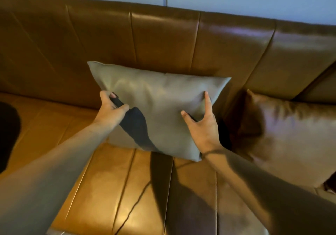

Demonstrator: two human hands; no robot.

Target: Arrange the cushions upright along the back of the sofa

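Pale wall and brown leather sofa (pixel 163 40) sit behind the grey cushion (pixel 160 103), which stands on its lower edge on the seat and leans on the sofa back, with a brown cushion (pixel 291 134) just right of it. Left hand (pixel 111 105) pinches its left edge; right hand (pixel 203 125) lies spread on its front, thumb and forefinger straight, other fingers hidden, so grip unclear. Risk: on slick leather its base may slide forward on release and it flops flat.

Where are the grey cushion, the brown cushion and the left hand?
grey cushion (pixel 163 100): head view, centre of its front face.
brown cushion (pixel 291 134): head view, middle of its visible face.
left hand (pixel 109 109): head view, back of the hand.
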